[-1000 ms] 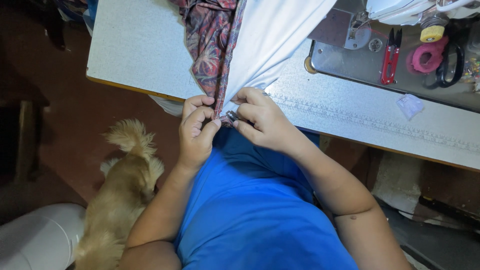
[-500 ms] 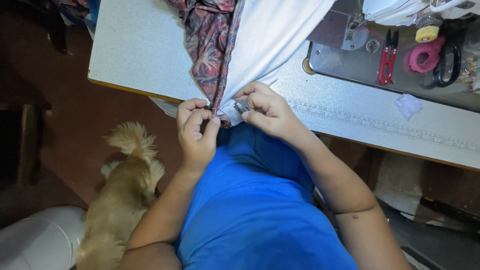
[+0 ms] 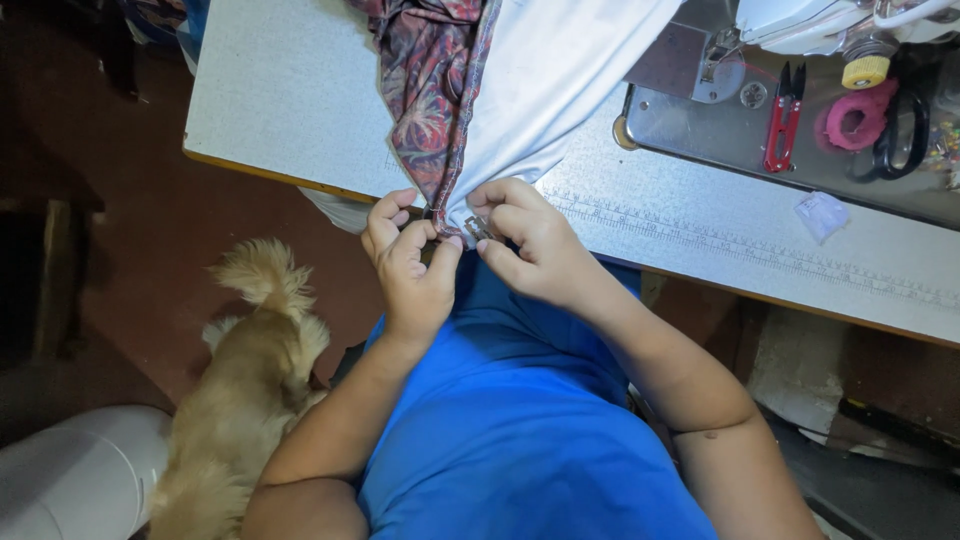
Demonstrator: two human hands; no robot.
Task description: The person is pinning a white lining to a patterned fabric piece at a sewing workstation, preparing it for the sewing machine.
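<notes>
A patterned red-and-grey fabric [image 3: 425, 90] joined to white fabric [image 3: 560, 80] hangs off the front edge of the sewing table [image 3: 290, 90]. My left hand [image 3: 410, 265] pinches the lower end of the seam where the two fabrics meet. My right hand [image 3: 525, 250] holds the white side of the same end, with a small metal piece [image 3: 478, 228] between its fingertips. Both hands sit just below the table edge, above my blue shirt [image 3: 510, 420].
A sewing machine base [image 3: 700, 110] stands at the back right with red thread snips [image 3: 782, 115], a pink tape roll [image 3: 855, 120], black scissors [image 3: 900, 135] and a yellow spool [image 3: 865, 70]. A tan dog [image 3: 245, 400] stands on the floor at my left, by a white rounded object [image 3: 80, 475].
Both hands with the fabric end shifted slightly up toward the table edge. My right fingers have worked along the seam end. The dog stays in place.
</notes>
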